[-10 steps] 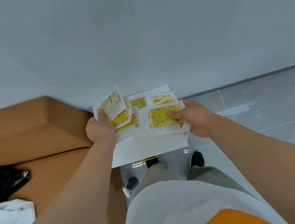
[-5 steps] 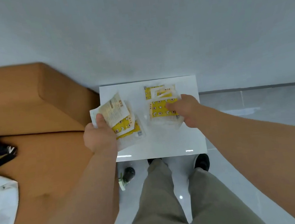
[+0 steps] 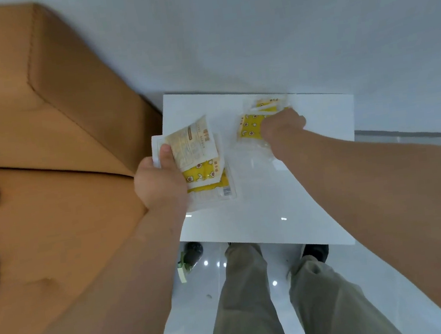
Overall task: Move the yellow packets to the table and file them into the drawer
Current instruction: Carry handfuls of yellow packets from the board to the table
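Change: you split the bundle and brought the right stack (image 3: 250, 129) down to the table's (image 3: 273, 210) far edge.
Right hand (image 3: 282, 128): clenched on it.
Left hand (image 3: 160, 182): gripped the left stack (image 3: 202, 166) over the left edge.
Meaning: tabling was likely nearly done, filing unstarted.

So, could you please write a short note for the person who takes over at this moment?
Left hand: grips a fanned bunch of yellow packets over the left edge of the white table.
Right hand: holds a second bunch down at the table's far side.
Done: packets brought to the table.
Left: release both bunches, then file them into the drawer, which is not in view.
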{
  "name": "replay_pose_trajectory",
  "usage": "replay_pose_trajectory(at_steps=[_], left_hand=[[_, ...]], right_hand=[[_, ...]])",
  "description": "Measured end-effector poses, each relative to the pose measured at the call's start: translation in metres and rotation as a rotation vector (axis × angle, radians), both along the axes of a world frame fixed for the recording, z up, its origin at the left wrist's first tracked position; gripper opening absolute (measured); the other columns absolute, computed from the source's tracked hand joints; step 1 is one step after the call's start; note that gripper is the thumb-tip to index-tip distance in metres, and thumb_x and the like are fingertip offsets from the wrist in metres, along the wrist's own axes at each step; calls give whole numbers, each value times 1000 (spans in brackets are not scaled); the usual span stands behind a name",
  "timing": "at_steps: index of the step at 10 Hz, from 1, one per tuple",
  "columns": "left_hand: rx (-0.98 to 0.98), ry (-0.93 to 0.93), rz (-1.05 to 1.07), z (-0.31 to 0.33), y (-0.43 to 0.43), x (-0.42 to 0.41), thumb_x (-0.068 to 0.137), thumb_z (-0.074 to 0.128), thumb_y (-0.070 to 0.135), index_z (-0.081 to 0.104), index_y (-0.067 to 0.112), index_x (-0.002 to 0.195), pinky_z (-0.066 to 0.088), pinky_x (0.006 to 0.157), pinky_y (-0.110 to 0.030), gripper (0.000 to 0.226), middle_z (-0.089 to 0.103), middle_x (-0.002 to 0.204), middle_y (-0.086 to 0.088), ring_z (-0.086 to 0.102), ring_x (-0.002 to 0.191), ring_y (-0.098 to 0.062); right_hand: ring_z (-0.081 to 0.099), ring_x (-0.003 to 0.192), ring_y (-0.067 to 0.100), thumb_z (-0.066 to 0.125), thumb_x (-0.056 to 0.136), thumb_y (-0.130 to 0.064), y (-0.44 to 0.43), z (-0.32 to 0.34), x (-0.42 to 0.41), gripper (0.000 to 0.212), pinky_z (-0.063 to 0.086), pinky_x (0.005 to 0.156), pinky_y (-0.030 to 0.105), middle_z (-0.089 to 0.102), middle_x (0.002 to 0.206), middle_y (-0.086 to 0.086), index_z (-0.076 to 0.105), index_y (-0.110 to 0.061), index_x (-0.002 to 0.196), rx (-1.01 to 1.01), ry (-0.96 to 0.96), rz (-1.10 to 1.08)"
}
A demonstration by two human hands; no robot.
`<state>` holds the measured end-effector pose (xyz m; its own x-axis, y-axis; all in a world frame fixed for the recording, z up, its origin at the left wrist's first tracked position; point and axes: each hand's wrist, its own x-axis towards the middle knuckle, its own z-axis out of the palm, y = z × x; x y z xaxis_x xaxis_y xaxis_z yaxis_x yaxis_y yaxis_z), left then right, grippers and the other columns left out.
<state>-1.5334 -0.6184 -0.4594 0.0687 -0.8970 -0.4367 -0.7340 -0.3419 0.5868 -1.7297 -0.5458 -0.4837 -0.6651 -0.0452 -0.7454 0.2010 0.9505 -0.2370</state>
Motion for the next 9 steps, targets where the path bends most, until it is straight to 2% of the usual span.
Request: replay_pose_trajectory(at_steps=[1,2,3,4,5,6,7,8,9], left_hand=[[22,7,-2,2,-5,1,96,53,58,50,19,75,54,64,-36,45,61,75,0,61,69,-21],[34,24,-9,6,-9,-1,96,53,58,51,18,77,57,64,-36,44,64,78,-1,65,70,-21],[21,40,-24,17,-9,-6,97,54,56,47,20,73,53,60,-32,44,61,74,2,61,66,-17],[22,65,-23,37,-6,-10,97,54,55,45,20,71,52,60,-31,45,59,72,3,58,64,-16],[-5,73,-49,72,0,-14,98,54,54,40,19,68,47,57,-31,48,52,68,3,52,61,-15],[-46,116,-105,116,8,-14,98,55,54,40,17,67,47,60,-35,50,51,68,2,50,63,-18],[-85,204,-141,170,19,-14,96,56,54,39,17,65,45,60,-38,51,48,65,2,46,61,-18],[-87,292,-178,226,35,-21,97,56,52,42,18,65,41,56,-30,50,49,64,4,46,58,-14],[-93,391,-248,274,52,-39,98,54,53,46,8,71,41,58,-32,53,51,68,-3,47,60,-17]], right_hand=[[49,130,36,54,90,-17,3,-16,-4,48,45,107,45,48,143,18,52,-9,137,-194,10,-274],[58,118,34,56,88,-15,6,-11,-5,40,53,91,39,56,134,15,58,-10,128,-213,-13,-304],[60,77,22,66,88,-11,14,3,-7,11,51,68,29,64,101,8,59,-13,95,-248,-89,-477],[70,95,25,78,85,-14,35,24,-3,30,59,89,41,68,105,9,65,-9,112,-275,-209,-514],[72,97,33,86,75,-16,70,52,9,38,58,89,58,73,109,11,69,-9,109,-358,-289,-567],[73,97,36,87,75,-12,104,103,23,34,57,87,64,75,108,12,71,-10,106,-450,-300,-619],[73,99,35,79,85,-5,134,180,33,20,58,86,60,76,107,13,71,-9,103,-569,-246,-671],[74,98,34,73,89,0,169,254,37,23,58,87,57,77,107,14,70,-6,111,-688,-203,-780],[75,96,34,71,90,1,203,314,37,26,58,89,58,77,107,14,70,-5,115,-771,-156,-803]])
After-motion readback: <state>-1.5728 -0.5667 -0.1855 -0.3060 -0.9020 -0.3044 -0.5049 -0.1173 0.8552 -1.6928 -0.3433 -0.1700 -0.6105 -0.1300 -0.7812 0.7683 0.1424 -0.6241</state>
